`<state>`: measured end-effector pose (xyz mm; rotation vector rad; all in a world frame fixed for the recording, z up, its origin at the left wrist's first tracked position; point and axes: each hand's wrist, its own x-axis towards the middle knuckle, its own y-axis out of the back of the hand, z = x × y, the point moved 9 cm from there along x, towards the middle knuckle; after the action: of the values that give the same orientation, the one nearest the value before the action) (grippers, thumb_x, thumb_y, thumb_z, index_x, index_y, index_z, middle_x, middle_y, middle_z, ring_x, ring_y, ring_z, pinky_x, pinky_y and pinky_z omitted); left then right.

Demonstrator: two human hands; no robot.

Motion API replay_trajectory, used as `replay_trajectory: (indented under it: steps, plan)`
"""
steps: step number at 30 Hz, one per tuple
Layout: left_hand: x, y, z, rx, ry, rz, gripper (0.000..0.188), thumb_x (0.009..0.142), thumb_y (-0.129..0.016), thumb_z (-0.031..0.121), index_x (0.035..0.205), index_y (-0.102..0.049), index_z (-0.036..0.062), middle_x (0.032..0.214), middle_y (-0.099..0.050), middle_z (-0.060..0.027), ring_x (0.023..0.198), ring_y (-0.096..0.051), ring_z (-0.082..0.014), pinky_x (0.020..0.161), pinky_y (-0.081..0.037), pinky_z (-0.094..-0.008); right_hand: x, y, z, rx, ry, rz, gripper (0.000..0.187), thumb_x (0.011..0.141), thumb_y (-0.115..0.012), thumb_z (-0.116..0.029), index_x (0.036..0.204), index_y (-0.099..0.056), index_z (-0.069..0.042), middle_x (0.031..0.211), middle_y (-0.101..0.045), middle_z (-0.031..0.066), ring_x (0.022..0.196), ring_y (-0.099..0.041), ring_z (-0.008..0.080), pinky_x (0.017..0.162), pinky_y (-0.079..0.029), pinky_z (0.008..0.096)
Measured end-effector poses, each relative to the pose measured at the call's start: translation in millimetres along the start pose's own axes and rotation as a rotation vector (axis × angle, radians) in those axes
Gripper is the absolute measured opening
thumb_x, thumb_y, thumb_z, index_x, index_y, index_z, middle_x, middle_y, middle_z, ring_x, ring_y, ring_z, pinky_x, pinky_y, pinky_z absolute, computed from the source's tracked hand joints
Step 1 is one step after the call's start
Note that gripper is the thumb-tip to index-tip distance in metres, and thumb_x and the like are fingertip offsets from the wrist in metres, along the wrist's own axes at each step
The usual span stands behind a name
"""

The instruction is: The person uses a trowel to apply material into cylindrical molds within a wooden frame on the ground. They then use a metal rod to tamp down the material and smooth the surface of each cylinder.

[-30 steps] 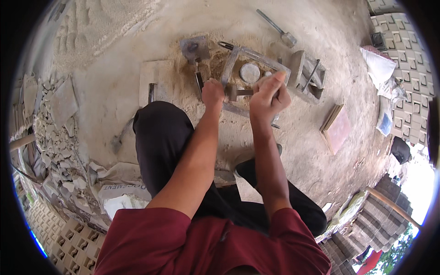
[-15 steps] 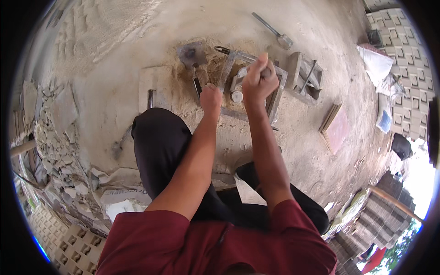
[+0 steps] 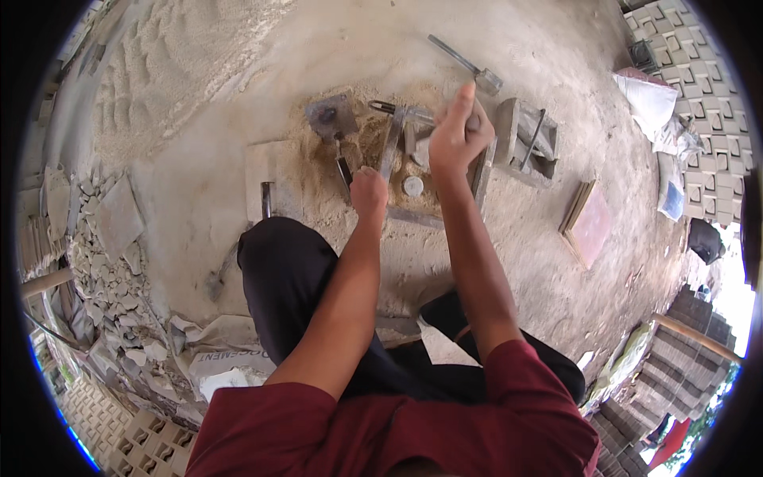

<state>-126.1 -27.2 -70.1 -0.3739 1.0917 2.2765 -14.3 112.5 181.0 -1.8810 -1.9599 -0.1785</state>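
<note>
A rectangular metal mould frame [image 3: 415,217] lies on the sandy ground with damp-looking sand inside. My left hand [image 3: 369,191] is closed on its left side bar. Just left of that hand lies a trowel [image 3: 343,169] with a black handle and a broad dusty blade. Above the frame's right part, my right hand [image 3: 461,139] makes a fist, thumb up, round a tool with a rounded handle end; the palm hides most of it. A pale round disc [image 3: 412,187] sits inside the frame, with a whitish blocky piece [image 3: 420,153] partly behind my right hand.
A long-handled mallet-like tool [image 3: 486,79] lies beyond the frame. At right stand an open grey box mould [image 3: 520,143] with a rod across it and leaning pinkish boards [image 3: 590,226]. Left are a metal tube [image 3: 265,199], rubble [image 3: 111,270] and a sand heap [image 3: 183,63].
The view has shifted a little, so the ground things sit lower in it. My right hand has moved slightly forward and right over the frame; my left hand stays at its side bar.
</note>
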Motion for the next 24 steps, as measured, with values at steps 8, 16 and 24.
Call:
replay_trajectory:
  steps: [8,16,24]
  plan:
    - [-5.7,-5.5,10.9,-0.033,-0.067,0.007,0.051,0.098,-0.031,0.03,0.093,-0.063,-0.0088,0.093,-0.064,-0.0313,0.092,-0.06,-0.0471,0.082,-0.047,-0.0526,-4.9,-9.0,22.1,0.044,-0.313,-0.552,0.046,0.099,-0.044,-0.014,0.054,-0.034,-0.01,0.049,-0.031,-0.0038,0.043,-0.027,0.0074,0.043,-0.018,0.028]
    - [0.1,-6.6,3.7,0.006,-0.089,0.063,0.051,0.097,-0.033,0.031,0.091,-0.063,-0.0097,0.092,-0.064,-0.0302,0.09,-0.061,-0.0465,0.079,-0.048,-0.0525,-7.6,17.3,-7.7,0.222,-0.286,-0.774,0.041,0.093,-0.039,-0.017,0.053,-0.03,-0.009,0.047,-0.03,-0.0007,0.043,-0.024,0.0106,0.043,-0.019,0.0302]
    - [0.0,-24.6,-12.4,0.097,-0.164,-0.031,0.049,0.098,-0.033,0.028,0.093,-0.062,-0.0108,0.093,-0.064,-0.0299,0.09,-0.061,-0.0461,0.079,-0.048,-0.0533,4.3,71.7,-1.3,0.179,-0.26,-0.629,0.036,0.085,-0.039,-0.016,0.053,-0.026,-0.007,0.049,-0.03,0.0015,0.046,-0.024,0.0119,0.045,-0.018,0.0298]
